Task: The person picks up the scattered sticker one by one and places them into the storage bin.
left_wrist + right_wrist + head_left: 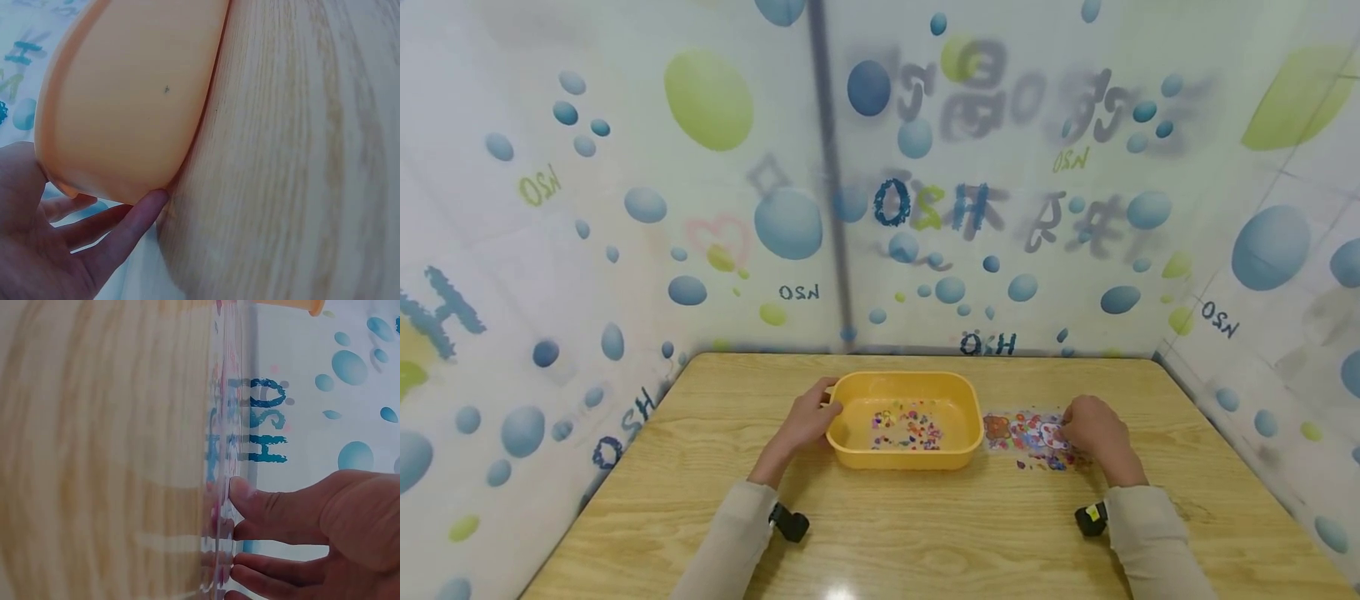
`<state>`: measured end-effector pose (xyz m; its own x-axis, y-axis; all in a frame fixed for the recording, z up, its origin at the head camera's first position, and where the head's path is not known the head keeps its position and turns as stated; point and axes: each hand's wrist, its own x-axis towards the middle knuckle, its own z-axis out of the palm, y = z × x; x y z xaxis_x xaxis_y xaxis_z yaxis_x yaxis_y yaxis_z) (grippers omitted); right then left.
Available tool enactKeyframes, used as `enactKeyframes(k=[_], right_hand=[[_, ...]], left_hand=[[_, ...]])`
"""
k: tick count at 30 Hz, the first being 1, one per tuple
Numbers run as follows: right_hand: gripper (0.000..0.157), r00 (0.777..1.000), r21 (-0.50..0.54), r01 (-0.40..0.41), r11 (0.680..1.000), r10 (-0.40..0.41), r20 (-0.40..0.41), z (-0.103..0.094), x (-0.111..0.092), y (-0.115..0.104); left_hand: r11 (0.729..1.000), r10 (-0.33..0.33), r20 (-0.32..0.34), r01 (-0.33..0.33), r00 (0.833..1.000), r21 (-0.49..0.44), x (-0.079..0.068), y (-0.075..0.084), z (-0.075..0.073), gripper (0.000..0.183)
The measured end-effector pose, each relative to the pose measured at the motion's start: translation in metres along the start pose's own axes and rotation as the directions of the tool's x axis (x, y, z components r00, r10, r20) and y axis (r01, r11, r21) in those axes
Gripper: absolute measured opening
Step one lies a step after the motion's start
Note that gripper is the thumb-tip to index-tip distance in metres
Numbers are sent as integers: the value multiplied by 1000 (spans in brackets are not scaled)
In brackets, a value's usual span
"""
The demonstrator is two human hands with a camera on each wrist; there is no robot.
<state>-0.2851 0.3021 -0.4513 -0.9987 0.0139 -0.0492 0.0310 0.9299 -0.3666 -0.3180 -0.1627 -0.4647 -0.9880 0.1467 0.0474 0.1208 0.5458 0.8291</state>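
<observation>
A yellow plastic basin (904,460) stands on the table with small multicoloured bits showing on its bottom. At its left end my left hand (808,417) grips the rim and end wall. The left wrist view shows the thumb and spread fingers of that left hand (75,244) around the end of the basin (131,94). To the right of the basin lies a flat clear plastic piece (1026,429) printed with bears and bright colours. My right hand (1097,429) touches its right part. Close up, the fingertips of my right hand (300,531) rest along the clear plastic (219,506), seen nearly edge-on.
The wood-grain table (880,533) meets a white curtain-like wall (1037,250) with blue and green dots behind and at both sides. Small colourful bits (1052,462) show at the near edge of the clear plastic. Each wrist wears a black camera (792,523).
</observation>
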Motion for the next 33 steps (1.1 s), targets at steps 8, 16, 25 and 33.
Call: enactKeyframes(k=[8,16,25,33], right_hand=[[19,999,-20,-37,999,37,-1,-3,-1,-4],[16,999,13,-51,999,52,-12,0,2,-1],[35,994,52,-50,997,55,-99,1,-2,-1],[23,995,91,-14,996,23,-101,2,-2,-2]], left_hand=[[1000,-25,2,25,1000,-10,2,1,1,49],[1000,-16,5,16,1000,-10,2,-1,0,50],[1000,-20,11,20,1000,-5,3,-2,1,50],[1000,-31,10,31,999,-5,3,-2,2,50]])
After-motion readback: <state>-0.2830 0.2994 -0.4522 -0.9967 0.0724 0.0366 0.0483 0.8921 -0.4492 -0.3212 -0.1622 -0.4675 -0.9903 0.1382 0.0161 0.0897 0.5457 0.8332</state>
